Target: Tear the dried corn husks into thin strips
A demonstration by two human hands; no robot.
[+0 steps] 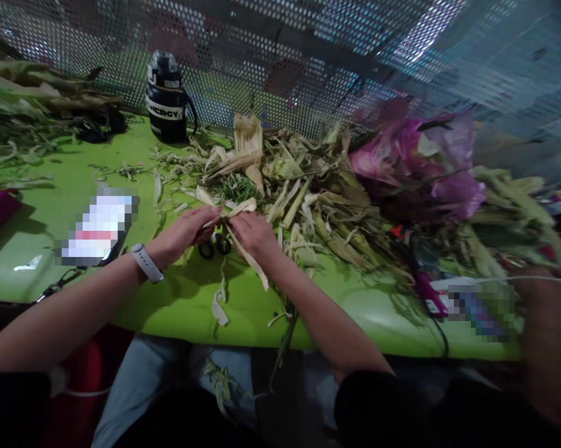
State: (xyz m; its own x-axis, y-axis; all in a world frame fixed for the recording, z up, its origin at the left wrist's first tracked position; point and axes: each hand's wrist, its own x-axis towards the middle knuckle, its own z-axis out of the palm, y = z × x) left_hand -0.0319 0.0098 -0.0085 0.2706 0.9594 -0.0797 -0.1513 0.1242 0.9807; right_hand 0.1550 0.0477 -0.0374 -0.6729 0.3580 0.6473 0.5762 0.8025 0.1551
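Observation:
Over the front part of the green table, my left hand and my right hand are close together, fingers closed in a pinch. Between them is a pale strip of corn husk, its loose end hanging down beside my right hand. Dark round loops, like scissor handles, lie on the table just under my hands; the rest of them is hidden. Beyond my fingers are a small heap of green shreds and a pile of dry corn husks. A twisted husk scrap lies nearer to me.
A black bottle stands at the back before a perforated metal panel. A phone lies left, a pink plastic bag right. More husks fill the far left. Another person's arm reaches in at right.

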